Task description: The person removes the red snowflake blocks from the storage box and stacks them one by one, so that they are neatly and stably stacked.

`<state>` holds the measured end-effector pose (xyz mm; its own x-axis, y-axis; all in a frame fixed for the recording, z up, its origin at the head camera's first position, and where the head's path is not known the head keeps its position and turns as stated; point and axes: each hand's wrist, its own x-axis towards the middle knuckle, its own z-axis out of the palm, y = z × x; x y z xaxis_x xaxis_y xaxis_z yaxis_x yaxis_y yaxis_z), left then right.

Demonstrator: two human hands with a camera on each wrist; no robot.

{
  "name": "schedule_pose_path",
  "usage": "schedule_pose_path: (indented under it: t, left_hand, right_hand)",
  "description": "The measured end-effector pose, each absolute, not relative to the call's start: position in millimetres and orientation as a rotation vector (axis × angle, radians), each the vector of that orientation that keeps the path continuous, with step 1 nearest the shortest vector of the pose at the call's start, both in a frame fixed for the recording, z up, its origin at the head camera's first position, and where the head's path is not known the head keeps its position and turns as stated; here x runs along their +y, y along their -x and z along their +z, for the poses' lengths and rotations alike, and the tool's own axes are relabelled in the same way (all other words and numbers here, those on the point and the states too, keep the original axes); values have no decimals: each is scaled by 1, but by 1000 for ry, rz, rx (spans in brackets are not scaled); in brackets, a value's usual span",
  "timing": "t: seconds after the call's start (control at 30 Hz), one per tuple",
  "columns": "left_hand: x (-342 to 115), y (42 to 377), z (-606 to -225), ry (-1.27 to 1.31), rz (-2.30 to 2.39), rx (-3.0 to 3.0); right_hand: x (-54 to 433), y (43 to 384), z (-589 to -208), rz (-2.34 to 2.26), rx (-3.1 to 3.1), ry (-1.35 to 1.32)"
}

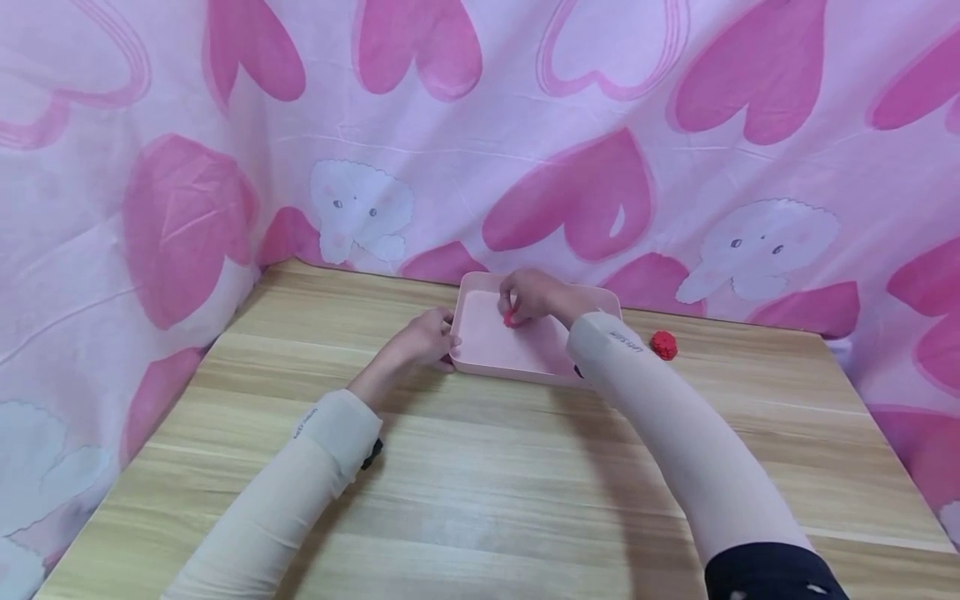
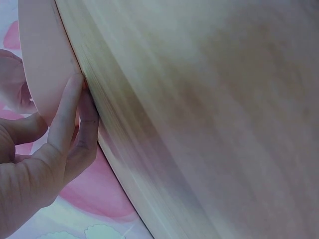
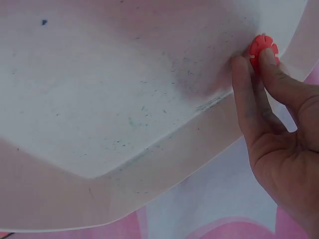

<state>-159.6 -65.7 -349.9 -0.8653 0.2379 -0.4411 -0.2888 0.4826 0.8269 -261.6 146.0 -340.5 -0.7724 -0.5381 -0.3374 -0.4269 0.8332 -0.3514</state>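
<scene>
A shallow pink tray point(image 1: 517, 373) lies near the back edge of the table. My left hand point(image 1: 427, 340) holds its left front corner, thumb at the rim and fingers along the outer wall; the left wrist view shows the index fingertip point(image 2: 75, 82) against the wall. Over the tray's inside, my right hand point(image 1: 536, 296) pinches a small red notched plastic disc point(image 3: 264, 46) between thumb and fingers. The disc is close to the tray floor; whether it touches is hard to tell. To the right of the tray sits a small cluster of red discs point(image 1: 663, 344).
The wooden table point(image 1: 465, 500) carries the tray and the red cluster. Behind and beside it hangs a pink curtain point(image 1: 450, 167) with hearts, right at the table's back edge. Small dark specks dot the tray's floor point(image 3: 75, 99).
</scene>
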Motion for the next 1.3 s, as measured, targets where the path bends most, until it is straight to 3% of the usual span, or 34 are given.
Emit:
schedule_pose_path:
  t: [0.27, 0.87, 1.3]
  left_hand:
    - [-65, 158, -348, 40, 1372, 2230]
    - [-66, 158, -349, 37, 1347, 2244]
    - [-66, 157, -350, 26, 1375, 2232]
  right_hand:
    - [152, 259, -337, -504, 2568, 545]
    - [169, 258, -323, -623, 2560, 427]
    - [213, 255, -297, -712, 2587, 346]
